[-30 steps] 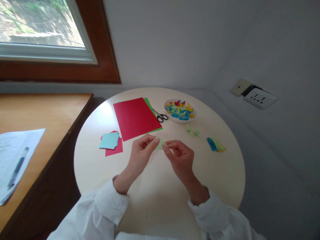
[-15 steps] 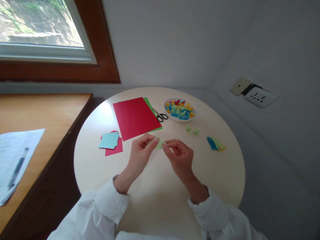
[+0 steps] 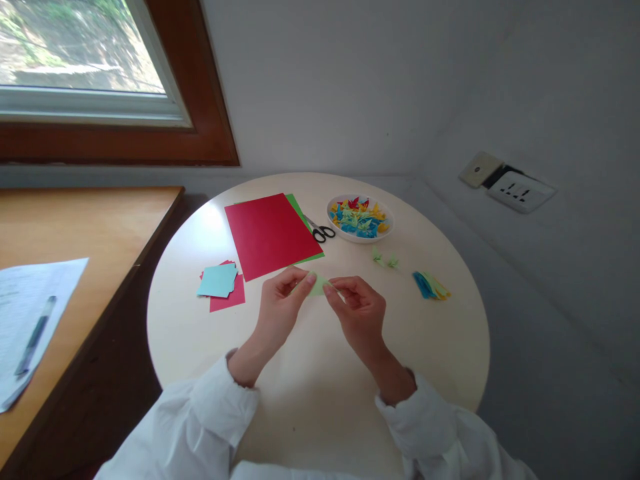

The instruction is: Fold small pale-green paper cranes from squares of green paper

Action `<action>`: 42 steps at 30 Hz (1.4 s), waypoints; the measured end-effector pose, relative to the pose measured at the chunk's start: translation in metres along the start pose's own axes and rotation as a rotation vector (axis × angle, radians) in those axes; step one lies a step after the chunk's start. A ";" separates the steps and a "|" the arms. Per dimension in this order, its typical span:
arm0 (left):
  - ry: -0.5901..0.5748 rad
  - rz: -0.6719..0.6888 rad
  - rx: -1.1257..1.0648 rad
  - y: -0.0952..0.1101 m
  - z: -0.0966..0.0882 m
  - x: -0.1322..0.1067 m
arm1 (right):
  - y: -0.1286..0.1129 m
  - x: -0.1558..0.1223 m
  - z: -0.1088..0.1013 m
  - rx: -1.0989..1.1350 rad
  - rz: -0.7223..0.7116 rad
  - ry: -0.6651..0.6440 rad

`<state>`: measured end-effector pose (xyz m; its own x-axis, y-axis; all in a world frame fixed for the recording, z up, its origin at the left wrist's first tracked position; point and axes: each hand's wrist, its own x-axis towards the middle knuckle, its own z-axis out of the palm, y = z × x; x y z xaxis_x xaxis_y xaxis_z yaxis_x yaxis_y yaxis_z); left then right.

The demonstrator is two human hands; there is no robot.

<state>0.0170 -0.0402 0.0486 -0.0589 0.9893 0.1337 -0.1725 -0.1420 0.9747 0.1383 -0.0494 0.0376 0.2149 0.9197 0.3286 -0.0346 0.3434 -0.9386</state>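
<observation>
Between my hands is a small piece of light green paper (image 3: 318,287). My left hand (image 3: 281,301) pinches its left side, thumb on top, and the fingers cover part of it. At the other end, thumb and fingertips of my right hand (image 3: 359,308) grip the right corner. Two small folded light green paper pieces (image 3: 385,259) lie beyond my right hand. A stack of small square papers (image 3: 218,280), light blue over pink-red, rests to the left of my left hand.
On the round white table (image 3: 320,413) lie large red paper (image 3: 273,233) over green sheets, and scissors (image 3: 323,233) with black handles. A white bowl (image 3: 333,230) holds many colourful folded papers. Blue, green and yellow strips (image 3: 431,286) sit at right. A wooden desk (image 3: 100,220) stands left.
Both hands keep their pinch on the green paper with barely any movement. The whole view has shifted very slightly.
</observation>
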 end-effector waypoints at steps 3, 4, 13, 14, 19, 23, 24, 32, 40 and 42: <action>0.015 0.004 0.003 0.000 0.000 0.000 | -0.001 0.001 0.001 0.026 0.037 0.024; 0.020 0.007 0.003 0.000 0.000 0.000 | -0.002 0.002 0.001 0.035 0.048 0.029; 0.064 0.013 -0.010 -0.001 0.002 -0.001 | -0.002 0.003 0.003 0.045 0.087 0.057; 0.067 0.019 -0.009 -0.002 0.002 -0.001 | -0.003 0.003 0.003 0.045 0.089 0.059; 0.063 0.043 0.003 -0.003 0.002 -0.002 | -0.004 0.005 0.003 0.098 0.139 0.051; 0.085 0.060 0.022 -0.002 0.002 -0.002 | -0.002 0.007 0.003 0.144 0.175 0.068; 0.091 0.061 0.025 -0.002 0.002 -0.002 | -0.001 0.008 0.003 0.150 0.179 0.073; 0.120 0.075 -0.012 -0.006 0.002 -0.002 | -0.002 0.007 0.002 0.136 0.154 0.084; 0.152 0.070 -0.065 -0.009 0.002 0.000 | -0.001 0.006 0.002 0.191 0.152 0.071; 0.153 0.063 -0.083 -0.009 0.002 0.000 | 0.000 0.006 0.003 0.220 0.178 0.052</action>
<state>0.0206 -0.0385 0.0404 -0.2197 0.9625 0.1594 -0.2443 -0.2125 0.9461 0.1367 -0.0430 0.0403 0.2363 0.9602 0.1489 -0.2864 0.2153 -0.9336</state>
